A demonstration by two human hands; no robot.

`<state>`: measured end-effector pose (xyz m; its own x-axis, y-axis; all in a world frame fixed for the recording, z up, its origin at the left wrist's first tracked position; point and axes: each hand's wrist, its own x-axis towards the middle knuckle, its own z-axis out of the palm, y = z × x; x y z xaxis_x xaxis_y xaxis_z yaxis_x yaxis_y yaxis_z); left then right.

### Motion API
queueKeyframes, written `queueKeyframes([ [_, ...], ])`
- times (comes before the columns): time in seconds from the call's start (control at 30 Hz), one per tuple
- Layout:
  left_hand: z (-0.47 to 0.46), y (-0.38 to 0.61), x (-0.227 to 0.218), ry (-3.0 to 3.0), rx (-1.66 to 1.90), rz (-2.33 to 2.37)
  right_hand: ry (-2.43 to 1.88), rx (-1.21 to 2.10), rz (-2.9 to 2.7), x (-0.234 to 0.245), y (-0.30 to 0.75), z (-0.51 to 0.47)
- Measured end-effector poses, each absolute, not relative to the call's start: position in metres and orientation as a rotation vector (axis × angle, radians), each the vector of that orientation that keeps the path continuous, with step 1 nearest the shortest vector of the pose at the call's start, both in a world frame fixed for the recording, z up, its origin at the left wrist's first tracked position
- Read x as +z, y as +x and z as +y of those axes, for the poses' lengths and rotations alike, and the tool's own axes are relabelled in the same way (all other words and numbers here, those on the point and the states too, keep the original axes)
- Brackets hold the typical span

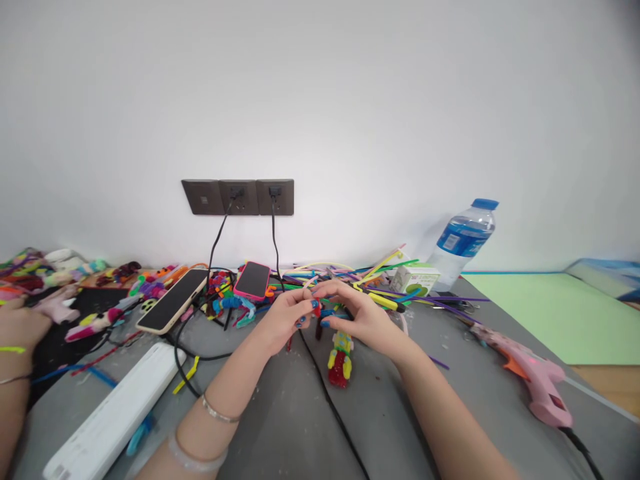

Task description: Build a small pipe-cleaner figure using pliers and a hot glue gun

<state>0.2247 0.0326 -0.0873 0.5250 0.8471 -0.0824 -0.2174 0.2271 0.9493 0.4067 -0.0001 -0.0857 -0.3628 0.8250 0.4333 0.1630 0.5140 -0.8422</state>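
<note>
My left hand (287, 317) is closed in a pinch on a small red piece (317, 308), which looks like pipe cleaner; the fingers cover most of it. My right hand (365, 317) meets it from the other side, thumb and fingertips curled close around the same piece; whether they grip it is hidden. Just below the right hand, a small fuzzy figure (341, 360) in yellow-green and red lies on the grey table (390, 413). Behind my hands are loose pipe cleaners (367, 275) in many colours and a yellow-handled tool (384, 301).
A pink glue gun (537, 380) lies at right, near a leaning water bottle (463, 243) and small box (415, 279). To the left are a white power strip (117, 413), two phones (175, 300) and cables. Another person's hand (20, 330) is at far left.
</note>
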Motion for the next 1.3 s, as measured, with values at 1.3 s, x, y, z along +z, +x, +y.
queueKeyframes([
  [1.3,0.025,0.227,-0.088,0.779,0.769,0.566,-0.676,0.825,-1.699,-0.089,0.397,0.000],
])
